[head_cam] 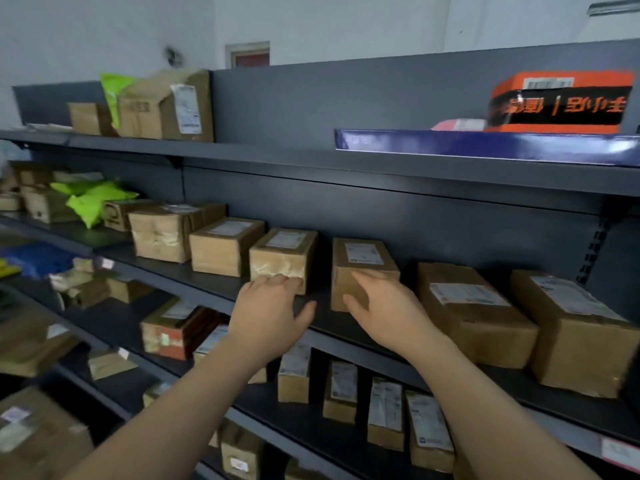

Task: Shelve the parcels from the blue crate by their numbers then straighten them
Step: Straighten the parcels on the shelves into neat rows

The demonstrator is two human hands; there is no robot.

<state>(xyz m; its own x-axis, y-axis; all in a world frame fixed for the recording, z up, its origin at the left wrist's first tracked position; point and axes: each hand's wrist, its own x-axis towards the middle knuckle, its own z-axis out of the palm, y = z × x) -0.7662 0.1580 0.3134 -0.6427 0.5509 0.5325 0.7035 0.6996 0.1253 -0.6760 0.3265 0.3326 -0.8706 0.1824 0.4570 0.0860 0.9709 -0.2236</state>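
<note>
**A:** Where are the parcels being straightened?

**B:** On the middle shelf (329, 322), in the row of brown boxes. The left hand (273, 306) has its fingertips against the lower front of the small cardboard parcel (282, 254), with the thumb spread out to the side. The right hand (384, 306) lies spread across the front face of the taller cardboard parcel (341, 285) just beside it, fingers reaching the top front edge. Neither hand is wrapped round anything. I can't pick out the blue crate with any certainty.

**A:** How do you expect them to handle?

**B:** Light and stiff, I'd judge. They look like taped corrugated board, small enough for one hand each. The walls should take a flat push, but the corners would dent. The bare card should give a fair grip and the tape strips probably less. On a smooth dark shelf they should slide easily.

**A:** Where would you take hold?

**B:** Low on the front face to push one back, since a shove near the top could tip the taller one. To turn one, put the thumb on one side wall and the fingers on the other. The gap between the two leaves room for that, while the larger parcel (474, 313) sits closer on the right. Keep the shipping label (363, 253) facing up and uncovered.
</note>
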